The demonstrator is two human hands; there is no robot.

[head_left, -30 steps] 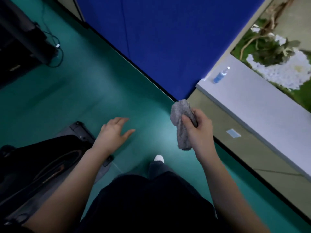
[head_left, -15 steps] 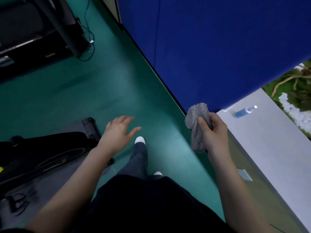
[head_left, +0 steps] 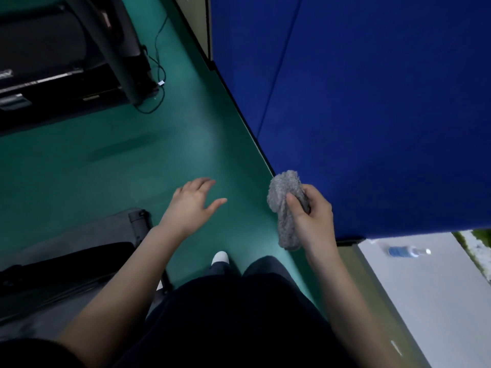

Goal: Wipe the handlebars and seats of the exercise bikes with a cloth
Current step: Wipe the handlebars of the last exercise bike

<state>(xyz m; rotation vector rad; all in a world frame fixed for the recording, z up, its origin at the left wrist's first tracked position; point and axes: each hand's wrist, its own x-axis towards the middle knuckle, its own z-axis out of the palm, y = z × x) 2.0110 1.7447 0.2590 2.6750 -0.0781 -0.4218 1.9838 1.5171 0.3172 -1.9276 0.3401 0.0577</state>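
Observation:
My right hand [head_left: 312, 219] grips a bunched grey cloth [head_left: 285, 208] in front of me, over the green floor beside a blue wall panel. My left hand [head_left: 192, 203] hangs empty, fingers spread and relaxed, above the floor. At the lower left lies the black base of an exercise machine [head_left: 66, 264] on a grey mat [head_left: 79, 232]. Another black machine [head_left: 66, 57] stands at the upper left. No handlebar or seat shows in this view.
A blue padded wall panel [head_left: 372, 102] runs along the right. A white ledge [head_left: 438, 301] at the lower right bears a blue bottle [head_left: 403, 251] lying on its side. A black cable [head_left: 158, 75] trails on the green floor [head_left: 132, 160] by the far machine.
The view has swung left and forward: the ledge and bottle slid to the lower right, the far machine came into view. Both hands keep their pose, the right still holding the cloth.

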